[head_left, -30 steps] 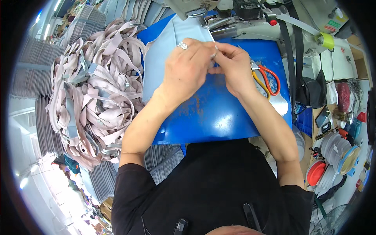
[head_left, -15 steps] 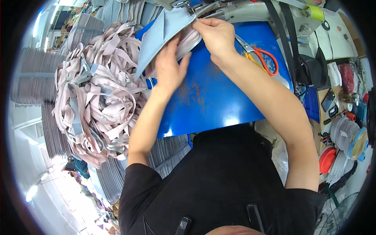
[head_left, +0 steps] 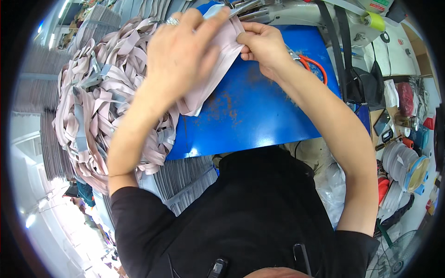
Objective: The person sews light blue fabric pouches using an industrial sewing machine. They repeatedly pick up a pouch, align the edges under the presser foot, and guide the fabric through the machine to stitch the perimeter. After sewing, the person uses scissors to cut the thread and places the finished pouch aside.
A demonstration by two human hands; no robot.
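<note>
A pale pink fabric piece (head_left: 226, 58), with light blue showing at its far end, lies slanted over the far left of the blue work surface (head_left: 259, 118). My right hand (head_left: 264, 45) pinches its right edge between thumb and fingers. Over its left part is my left hand (head_left: 178, 58), slightly blurred, with index finger stretched forward and thumb apart; it holds nothing visible and hides some of the fabric. Just right of my right hand lie scissors with red handles (head_left: 316, 66), partly covered by my wrist. The sewing machine (head_left: 296, 14) stands beyond the fabric.
A big tangled heap of pink and grey-blue strips (head_left: 102, 102) borders the surface on the left. Stacked grey fabric pieces (head_left: 187, 178) sit below its near left edge. Black straps (head_left: 340, 46) hang at the right, before a side table with tools and spools (head_left: 401, 157).
The fabric has been turned, so its pink side now faces up where light blue was. My left hand has moved from beneath it to above it, while my right hand shifted slightly right.
</note>
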